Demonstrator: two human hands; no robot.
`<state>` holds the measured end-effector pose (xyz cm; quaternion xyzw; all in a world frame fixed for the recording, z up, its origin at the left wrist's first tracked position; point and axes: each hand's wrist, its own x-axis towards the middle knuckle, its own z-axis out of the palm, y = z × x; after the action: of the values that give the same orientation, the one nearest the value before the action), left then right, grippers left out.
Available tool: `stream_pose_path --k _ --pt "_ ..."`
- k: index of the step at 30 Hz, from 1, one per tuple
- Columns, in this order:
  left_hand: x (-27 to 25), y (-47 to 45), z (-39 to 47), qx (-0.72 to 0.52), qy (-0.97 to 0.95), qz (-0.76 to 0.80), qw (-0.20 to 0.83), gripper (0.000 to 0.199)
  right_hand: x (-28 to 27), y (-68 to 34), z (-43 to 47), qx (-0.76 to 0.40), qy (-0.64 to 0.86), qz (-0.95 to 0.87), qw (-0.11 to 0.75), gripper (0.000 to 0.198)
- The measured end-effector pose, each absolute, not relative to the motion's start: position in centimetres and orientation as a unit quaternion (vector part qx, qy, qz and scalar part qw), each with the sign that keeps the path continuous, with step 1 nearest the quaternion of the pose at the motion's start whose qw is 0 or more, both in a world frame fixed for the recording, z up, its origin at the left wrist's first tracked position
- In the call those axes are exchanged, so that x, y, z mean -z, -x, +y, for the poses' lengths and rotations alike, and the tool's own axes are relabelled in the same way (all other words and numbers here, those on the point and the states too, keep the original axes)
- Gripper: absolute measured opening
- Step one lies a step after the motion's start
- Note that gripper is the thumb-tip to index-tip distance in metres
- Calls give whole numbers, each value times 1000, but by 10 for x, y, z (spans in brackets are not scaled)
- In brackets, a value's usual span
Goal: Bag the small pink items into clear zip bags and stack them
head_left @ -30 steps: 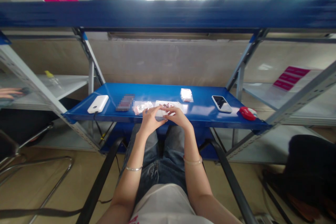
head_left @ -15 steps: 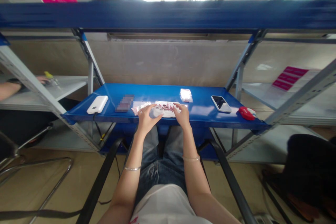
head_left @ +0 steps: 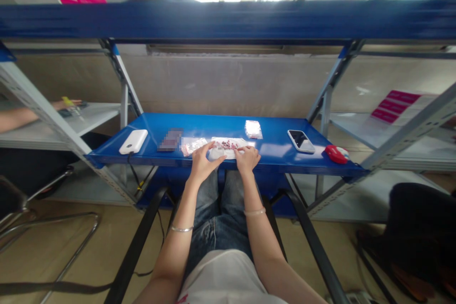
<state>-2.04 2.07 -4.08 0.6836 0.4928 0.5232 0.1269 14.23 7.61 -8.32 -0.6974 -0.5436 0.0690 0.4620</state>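
Observation:
A white sheet (head_left: 221, 154), paper or cloth, lies near the front edge of the blue shelf, with several small dark-red beads (head_left: 230, 145) scattered along it. My left hand (head_left: 204, 163) rests at the sheet's left end, thumb and fingers spread apart and nothing visible between them. At the right end, my right hand (head_left: 248, 157) has its fingers drawn together low over the sheet beside the beads. Whatever its fingertips hold, if anything, is too small to make out. Just left of my left hand lies a clear plastic bag (head_left: 193, 146) with reddish contents.
On the blue shelf (head_left: 213, 126) are a white power bank (head_left: 133, 142) with a cable, a blurred-out dark item (head_left: 171, 139), a small white packet (head_left: 253, 129), a phone (head_left: 301, 141) and a red-and-white object (head_left: 336, 154). Another person's arm (head_left: 21, 116) reaches over the left neighbouring shelf.
My right hand has turned inward and its fingers have closed over the sheet's right part. My left hand has shifted slightly right, its fingers still apart.

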Motion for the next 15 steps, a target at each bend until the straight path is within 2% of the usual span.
stream_pose_path --k 3,8,10,15 --pt "40 20 20 -515 -690 492 128 50 82 -144 76 -90 692 -539 472 19" --pt "40 20 20 -509 -698 489 124 44 57 -150 72 -170 566 -527 611 24" --pt "40 19 19 -514 -695 485 132 43 41 -150 65 -207 495 -549 641 23" --pt "38 17 19 -529 -686 472 163 43 12 -141 39 -237 408 -643 604 17"
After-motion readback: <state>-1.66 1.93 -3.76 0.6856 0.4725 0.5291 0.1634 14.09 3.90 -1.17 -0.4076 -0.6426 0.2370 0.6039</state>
